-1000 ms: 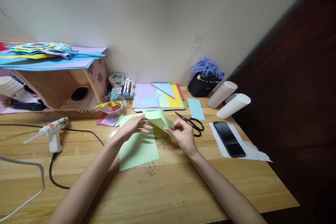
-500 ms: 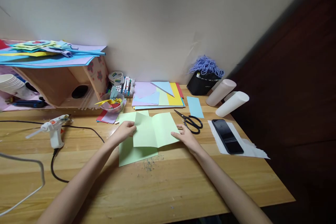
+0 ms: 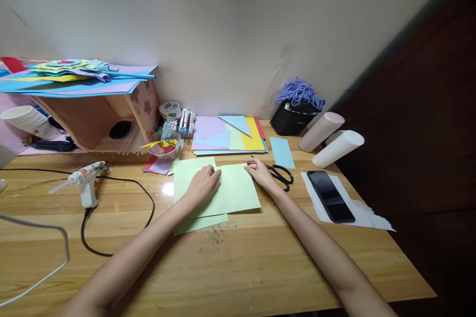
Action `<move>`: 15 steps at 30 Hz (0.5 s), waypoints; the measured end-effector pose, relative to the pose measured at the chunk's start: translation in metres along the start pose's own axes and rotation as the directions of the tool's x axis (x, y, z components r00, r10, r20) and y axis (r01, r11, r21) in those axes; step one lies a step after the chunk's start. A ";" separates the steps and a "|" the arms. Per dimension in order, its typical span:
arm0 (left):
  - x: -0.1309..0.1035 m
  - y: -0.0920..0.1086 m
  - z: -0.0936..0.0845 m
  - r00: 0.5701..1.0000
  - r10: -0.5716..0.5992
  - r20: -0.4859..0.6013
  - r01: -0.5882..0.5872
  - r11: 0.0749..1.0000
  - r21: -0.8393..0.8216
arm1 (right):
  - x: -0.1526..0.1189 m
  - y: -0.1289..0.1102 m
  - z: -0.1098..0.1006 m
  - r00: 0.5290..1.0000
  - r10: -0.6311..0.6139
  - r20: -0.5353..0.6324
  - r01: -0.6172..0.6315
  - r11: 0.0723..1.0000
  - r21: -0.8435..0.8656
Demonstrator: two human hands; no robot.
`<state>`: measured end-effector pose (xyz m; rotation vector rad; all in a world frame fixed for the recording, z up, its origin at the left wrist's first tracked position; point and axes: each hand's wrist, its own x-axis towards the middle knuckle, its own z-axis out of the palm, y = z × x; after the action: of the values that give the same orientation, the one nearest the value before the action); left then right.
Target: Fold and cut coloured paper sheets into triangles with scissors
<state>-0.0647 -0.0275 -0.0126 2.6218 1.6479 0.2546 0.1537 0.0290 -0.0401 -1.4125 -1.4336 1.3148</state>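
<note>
A creased sheet of light green paper [image 3: 240, 190] lies opened out on top of another light green sheet [image 3: 203, 224]. My left hand [image 3: 204, 185] rests on the upper sheet near its middle crease, fingers stretched across it and gripping nothing. At that sheet's far right corner, my right hand [image 3: 259, 173] has thumb and fingertips closed on the edge. Black-handled scissors [image 3: 281, 174] lie just beyond my right hand, their blades mostly hidden by it.
A glue gun [image 3: 87, 183] with its cord stands left. Colored paper [image 3: 256, 143], a bowl of scraps [image 3: 174, 151] and a wooden box [image 3: 89, 124] line the back. White rolls [image 3: 338, 148], a blue slip [image 3: 282, 152] and a phone [image 3: 330, 195] are right.
The creased sheet has come down flatter over the lower one. My left hand has let go of its left edge and moved right onto it; my right hand has slid up to the far corner.
</note>
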 end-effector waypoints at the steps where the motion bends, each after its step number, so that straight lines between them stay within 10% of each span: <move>1: 0.002 0.000 0.003 1.000 -0.002 -0.001 0.002 1.000 0.024 | 0.001 0.001 -0.001 1.000 -0.014 -0.007 0.014 1.000 -0.013; 15: 0.003 -0.005 0.010 1.000 -0.001 -0.011 0.001 1.000 0.005 | -0.012 0.007 0.003 0.992 -0.109 -0.058 0.100 0.985 -0.140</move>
<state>-0.0661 -0.0224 -0.0230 2.6276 1.6555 0.2665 0.1542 0.0160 -0.0451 -1.4338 -1.5572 1.1131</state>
